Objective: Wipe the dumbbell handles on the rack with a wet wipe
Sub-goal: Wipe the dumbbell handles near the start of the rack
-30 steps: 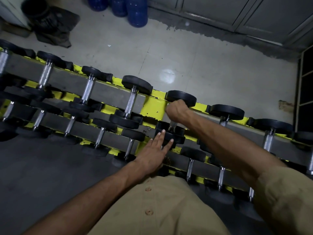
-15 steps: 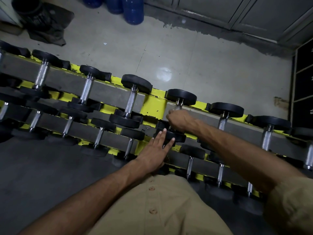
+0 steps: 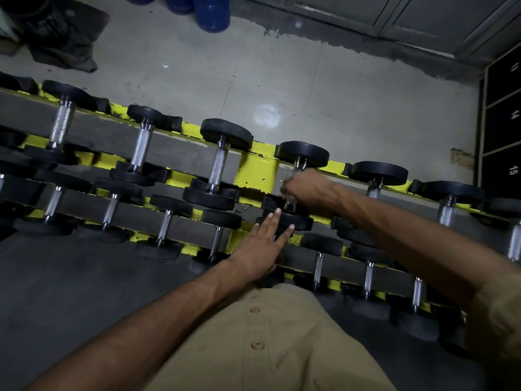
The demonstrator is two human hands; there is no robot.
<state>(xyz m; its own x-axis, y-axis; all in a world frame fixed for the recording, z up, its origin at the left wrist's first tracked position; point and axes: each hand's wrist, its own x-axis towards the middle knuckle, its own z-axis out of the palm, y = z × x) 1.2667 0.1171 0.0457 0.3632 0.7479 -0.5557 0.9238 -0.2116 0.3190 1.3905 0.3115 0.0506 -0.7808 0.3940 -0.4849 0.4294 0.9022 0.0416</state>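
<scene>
The handle [image 3: 298,168] of the dumbbell [image 3: 313,158] just right of the rack's [image 3: 258,176] yellow post is gripped by the right hand [image 3: 307,187], fingers curled round the bar; the hand is blurred, so a stroke along the bar is judged to be under way. A second ago this hand was seen up against the far head [image 3: 298,152]; half a second ago it had been drawn down to the near head [image 3: 294,221]; now it is found about midway again, with a short stretch of metal showing above and below it. One pass down and half a pass back are thus accounted for.

A pale smear at the hand's lower edge is taken to be the wipe [image 3: 289,198], though it cannot be made out clearly.

The left hand [image 3: 259,249] has not been moved; it is laid flat against the near head, fingers [image 3: 273,221] straight and spread, steadying the dumbbell.

This handle is judged nearly done; the handles to the right look still to be reached, and whether those to the left have been wiped cannot be told.
</scene>
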